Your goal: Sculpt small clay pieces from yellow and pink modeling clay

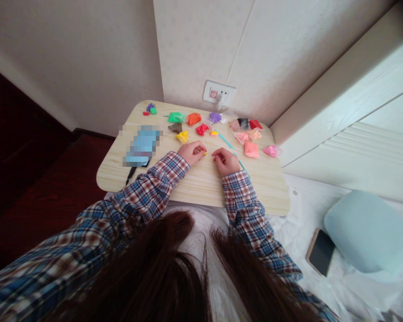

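Observation:
My left hand (191,153) is closed in a pinch above the small wooden-topped table (201,183). A bit of yellow modelling clay (205,154) shows at its fingertips. Just to the right, my right hand (226,163) has its fingers curled together, and whatever they may hold is hidden. Beyond the hands sits a small yellow shape with a pinkish edge (214,133). A thin blue stick tool (224,139) lies beside it, and another blue stick (244,166) is partly behind my right hand. Near my left hand are a yellow clay packet (182,137) and a red packet (202,129).
Green (176,117), orange (194,118) and purple (215,117) packets line the back, with pink ones (251,150) at right. Small clay shapes (152,109) sit at the far left corner. A blurred phone (143,145) lies left; another phone (321,251) rests beside a pale blue cushion (367,230).

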Motion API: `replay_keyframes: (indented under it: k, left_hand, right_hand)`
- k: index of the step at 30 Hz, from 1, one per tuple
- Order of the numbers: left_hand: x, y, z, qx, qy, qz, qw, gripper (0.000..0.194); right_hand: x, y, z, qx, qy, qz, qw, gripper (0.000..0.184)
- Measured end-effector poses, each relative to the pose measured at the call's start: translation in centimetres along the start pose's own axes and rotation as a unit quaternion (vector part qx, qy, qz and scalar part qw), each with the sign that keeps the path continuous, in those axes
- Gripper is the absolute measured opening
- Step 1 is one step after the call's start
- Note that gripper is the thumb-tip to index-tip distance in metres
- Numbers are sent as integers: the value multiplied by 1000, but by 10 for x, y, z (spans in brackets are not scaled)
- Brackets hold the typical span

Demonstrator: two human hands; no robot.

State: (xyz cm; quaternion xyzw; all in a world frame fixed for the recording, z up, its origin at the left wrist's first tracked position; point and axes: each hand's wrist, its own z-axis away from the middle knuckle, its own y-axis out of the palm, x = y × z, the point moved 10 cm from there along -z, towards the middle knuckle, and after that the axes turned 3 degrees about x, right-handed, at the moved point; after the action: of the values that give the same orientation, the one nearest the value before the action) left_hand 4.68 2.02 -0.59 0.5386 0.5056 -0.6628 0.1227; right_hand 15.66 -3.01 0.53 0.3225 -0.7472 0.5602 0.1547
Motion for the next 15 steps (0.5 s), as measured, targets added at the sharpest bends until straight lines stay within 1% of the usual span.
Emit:
replay_keyframes:
  k: [15]
  left_hand:
    - [-1,1,0,6,-3,-5,1000,18]
  right_hand:
    - [0,0,-1,-1,0,-1,1000,20]
